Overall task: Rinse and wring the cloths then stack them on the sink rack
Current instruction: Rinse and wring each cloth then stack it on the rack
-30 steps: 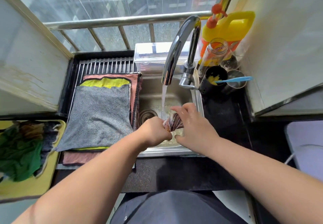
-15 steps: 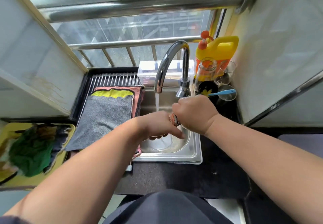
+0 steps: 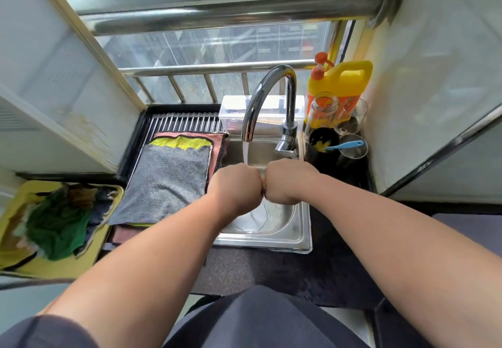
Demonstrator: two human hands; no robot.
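**Over the sink point(image 3: 304, 228): cloth point(image 3: 262, 188) squeezed in 2 fists**

Only a sliver of it shows between the left hand point(image 3: 236, 184) and right hand point(image 3: 288, 180), both curled tight round it, knuckles touching. The faucet point(image 3: 267, 89) runs just behind. A gray cloth point(image 3: 168, 181) tops the rack point(image 3: 184, 122) stack on the left.

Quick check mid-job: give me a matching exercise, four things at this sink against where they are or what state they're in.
1 grey cloth
2 green cloth
3 tap
4 twisted cloth

a in the yellow tray
b running
c top of the stack on the rack
d gripped by left hand and right hand

Pairs: 1-c, 2-a, 3-b, 4-d.
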